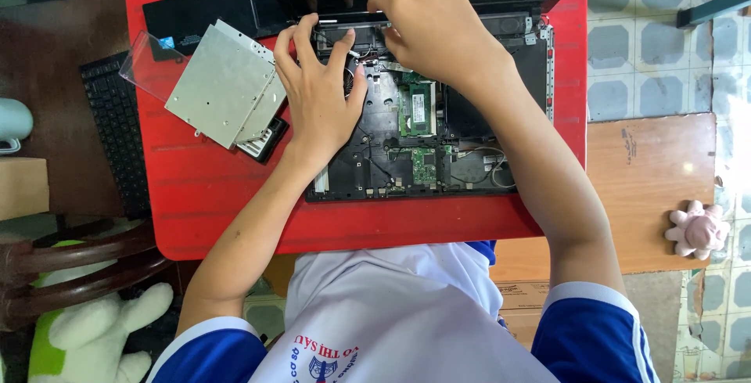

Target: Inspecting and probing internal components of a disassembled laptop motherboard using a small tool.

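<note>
Opened laptop (426, 129) on red table (195, 187), left hand (317, 101) flat, right hand (434, 27) grip pinching inside.

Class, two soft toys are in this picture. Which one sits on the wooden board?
The small pink soft toy at the right sits on the wooden board's edge. The white-and-green plush lies lower left, beside a wooden chair.

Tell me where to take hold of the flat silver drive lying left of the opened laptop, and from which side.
Take the silver optical drive by its two long thin edges, near the middle, coming down from above. It lies flat and skewed on the red table, overlapping a clear plastic piece and a dark part, so its broad face offers no grip. The left hand sits just right of it; approaching from the left looks clearer.
</note>
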